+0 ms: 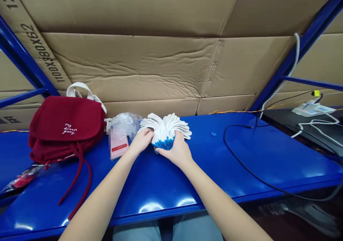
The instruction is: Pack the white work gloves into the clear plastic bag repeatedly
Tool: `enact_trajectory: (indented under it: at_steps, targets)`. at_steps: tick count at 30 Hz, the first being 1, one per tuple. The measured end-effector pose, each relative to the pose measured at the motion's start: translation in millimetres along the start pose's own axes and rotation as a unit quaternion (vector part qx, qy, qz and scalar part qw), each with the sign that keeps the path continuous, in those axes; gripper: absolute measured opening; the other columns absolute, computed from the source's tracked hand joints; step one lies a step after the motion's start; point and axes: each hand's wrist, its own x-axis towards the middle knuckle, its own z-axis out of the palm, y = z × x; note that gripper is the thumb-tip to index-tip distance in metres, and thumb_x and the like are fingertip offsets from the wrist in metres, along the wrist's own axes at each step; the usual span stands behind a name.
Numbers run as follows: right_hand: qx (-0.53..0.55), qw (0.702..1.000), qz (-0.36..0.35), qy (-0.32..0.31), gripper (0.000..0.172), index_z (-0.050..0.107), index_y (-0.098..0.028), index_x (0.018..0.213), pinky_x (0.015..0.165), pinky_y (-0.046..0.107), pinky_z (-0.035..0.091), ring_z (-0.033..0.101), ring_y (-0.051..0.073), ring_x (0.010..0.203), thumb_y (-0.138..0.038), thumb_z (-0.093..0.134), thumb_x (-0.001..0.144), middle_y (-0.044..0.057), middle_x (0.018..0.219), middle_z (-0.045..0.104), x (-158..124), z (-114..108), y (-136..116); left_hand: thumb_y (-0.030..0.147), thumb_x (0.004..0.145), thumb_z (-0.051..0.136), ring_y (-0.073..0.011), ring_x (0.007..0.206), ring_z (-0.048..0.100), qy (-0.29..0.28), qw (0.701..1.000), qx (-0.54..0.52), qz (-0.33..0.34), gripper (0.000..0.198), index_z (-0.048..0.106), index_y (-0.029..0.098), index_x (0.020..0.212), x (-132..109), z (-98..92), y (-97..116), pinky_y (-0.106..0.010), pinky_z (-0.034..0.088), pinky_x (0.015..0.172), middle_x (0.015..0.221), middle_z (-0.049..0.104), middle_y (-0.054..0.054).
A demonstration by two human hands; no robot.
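Flattened cardboard sheets [128,66] line the back of this blue steel rack [21,51], and everything's happening on the shiny blue metal desk [171,184] in front of it. Right in the middle sits a fanned-out bundle of white pieces [164,128] with blue edges along the bottom. Looks like a stack of gloves to me, but I honestly can't say for sure from this angle. Both hands are on it, nowhere near apart: the left hand [140,141] presses against its left side at about 9 o'clock, and the right hand [175,150] cups the blue end from around 4 o'clock, so the bundle is squeezed between them. The fan spreads mostly left to right across the desk, with the blue end toward the person and the white tips flaring out toward 12, and the right hand is the one closer to that blue end. Just past the left hand, around 9 o'clock from the bundle, there's a crumpled clear plastic bag [124,125], and a phone [119,146] with a red bar on its screen lies at about 8. Farther out at 9 sits a dark red bag [64,126] with white handles, while a black cable [241,166] loops across the desk at 3.
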Motion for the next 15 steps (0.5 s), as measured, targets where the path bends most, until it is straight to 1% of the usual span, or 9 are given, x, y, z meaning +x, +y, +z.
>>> enact_trajectory:
  at_steps: [1, 3, 4, 5, 6, 8, 10, 12, 15]
  targets:
    - [0.018, 1.0, -0.021, -0.001, 0.086, 0.037, -0.015, 0.123, 0.081, 0.042, 0.047, 0.054, 0.034, 0.109, -0.058, 0.07, 0.056, 0.018, 0.121, 0.05, -2.0, 0.7, 0.3, 0.044, 0.074, 0.055, -0.0218, 0.09, 0.064, 0.017, 1.0, 0.02, 0.015, 0.036, 0.058, 0.018, 0.099, -2.3, 1.8, 2.1, -0.035, 0.05, 0.081, 0.096, 0.068, -0.007]
    - [0.063, 0.996, -0.067, -0.012, 0.076, 0.037, -0.015, 0.124, 0.087, 0.043, 0.046, 0.052, 0.031, 0.112, -0.051, 0.067, 0.064, 0.018, 0.122, 0.05, -6.6, 2.4, -0.7, 0.053, 0.07, 0.061, -0.0258, 0.105, 0.059, 0.047, 0.992, 0.104, 0.05, 0.064, 0.046, 0.018, 0.121, -7.8, 4.2, 5.5, -0.037, 0.046, 0.088, 0.116, 0.061, -0.011]
    - [0.084, 0.992, -0.089, -0.019, 0.069, 0.038, -0.015, 0.124, 0.091, 0.043, 0.044, 0.051, 0.03, 0.113, -0.045, 0.065, 0.068, 0.017, 0.122, 0.051, -8.7, 3.3, -1.8, 0.057, 0.064, 0.065, -0.0288, 0.11, 0.056, 0.067, 0.981, 0.171, 0.069, 0.079, 0.039, 0.017, 0.128, -10.7, 4.9, 6.9, -0.039, 0.044, 0.09, 0.123, 0.057, -0.014]
    - [0.102, 0.988, -0.108, -0.029, 0.063, 0.04, -0.015, 0.124, 0.093, 0.044, 0.043, 0.051, 0.029, 0.113, -0.039, 0.062, 0.071, 0.016, 0.122, 0.052, -10.5, 4.1, -2.9, 0.061, 0.059, 0.069, -0.0325, 0.115, 0.052, 0.089, 0.962, 0.245, 0.085, 0.092, 0.034, 0.016, 0.131, -13.7, 5.7, 8.1, -0.041, 0.042, 0.092, 0.128, 0.052, -0.017]
    - [0.115, 0.985, -0.122, -0.038, 0.058, 0.042, -0.015, 0.124, 0.095, 0.044, 0.041, 0.051, 0.028, 0.114, -0.034, 0.06, 0.072, 0.016, 0.121, 0.053, -11.8, 4.9, -3.9, 0.064, 0.054, 0.07, -0.0361, 0.117, 0.049, 0.11, 0.937, 0.316, 0.095, 0.1, 0.033, 0.014, 0.132, -16.3, 6.6, 9.3, -0.043, 0.04, 0.093, 0.13, 0.05, -0.019]
    - [0.126, 0.982, -0.134, -0.052, 0.052, 0.045, -0.015, 0.123, 0.097, 0.046, 0.04, 0.051, 0.028, 0.113, -0.025, 0.055, 0.073, 0.015, 0.122, 0.055, -12.3, 5.8, -4.1, 0.069, 0.052, 0.067, -0.0409, 0.117, 0.046, 0.143, 0.887, 0.426, 0.101, 0.101, 0.036, 0.013, 0.13, -20.5, 9.4, 11.5, -0.048, 0.037, 0.093, 0.127, 0.05, -0.021]
    - [0.129, 0.98, -0.137, -0.059, 0.051, 0.048, -0.016, 0.123, 0.097, 0.047, 0.039, 0.052, 0.029, 0.113, -0.02, 0.052, 0.072, 0.014, 0.123, 0.057, -10.0, 5.7, -1.8, 0.07, 0.055, 0.062, -0.0416, 0.113, 0.049, 0.158, 0.858, 0.48, 0.097, 0.095, 0.038, 0.013, 0.127, -22.7, 12.7, 13.6, -0.049, 0.037, 0.091, 0.12, 0.053, -0.02]
    - [0.14, 0.978, -0.142, -0.056, 0.049, 0.052, -0.017, 0.121, 0.097, 0.046, 0.039, 0.053, 0.028, 0.112, -0.017, 0.05, 0.072, 0.012, 0.123, 0.058, -5.3, 4.3, 1.9, 0.066, 0.058, 0.061, -0.04, 0.111, 0.05, 0.153, 0.848, 0.499, 0.096, 0.092, 0.036, 0.013, 0.129, -23.5, 14.9, 15.1, -0.047, 0.038, 0.089, 0.119, 0.054, -0.019]
    - [0.164, 0.975, -0.147, -0.036, 0.038, 0.06, -0.019, 0.109, 0.093, 0.041, 0.043, 0.057, 0.024, 0.105, -0.017, 0.045, 0.074, 0.008, 0.112, 0.065, 4.0, 1.1, 6.4, 0.057, 0.061, 0.061, -0.0367, 0.111, 0.051, 0.132, 0.851, 0.498, 0.102, 0.088, 0.032, 0.013, 0.132, -23.6, 14.4, 16.4, -0.041, 0.04, 0.087, 0.121, 0.052, -0.018]
